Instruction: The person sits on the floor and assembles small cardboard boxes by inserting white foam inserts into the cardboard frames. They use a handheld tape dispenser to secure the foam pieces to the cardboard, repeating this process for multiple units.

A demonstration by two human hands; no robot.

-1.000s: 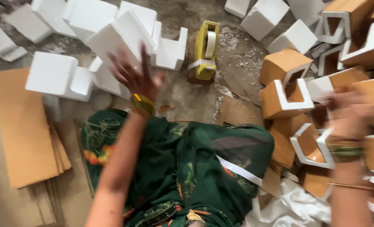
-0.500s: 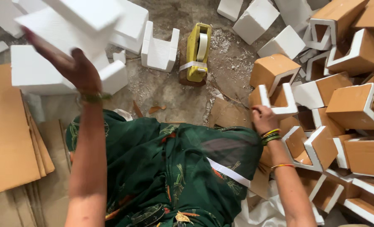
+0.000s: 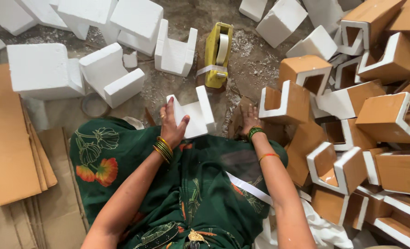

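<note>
My left hand (image 3: 171,124) grips a white U-shaped foam block (image 3: 194,112) and holds it just above my lap, over the green patterned cloth (image 3: 168,184). Gold bangles circle that wrist. My right hand (image 3: 249,119), with green and orange bangles, rests flat on a brown cardboard piece (image 3: 236,124) lying on the floor beside the foam block. A yellow tape dispenser (image 3: 218,55) with a white tape roll stands on the floor just beyond both hands.
Several bare white foam blocks (image 3: 110,74) lie at the upper left. A heap of foam blocks faced with brown cardboard (image 3: 380,115) fills the right side. Flat cardboard sheets (image 3: 9,138) are stacked at the left. White crumbs litter the dirt floor.
My left hand came back from the far white blocks with one U-shaped block and brought it down before my lap. My right hand shifted left from the covered pile onto the cardboard piece.
</note>
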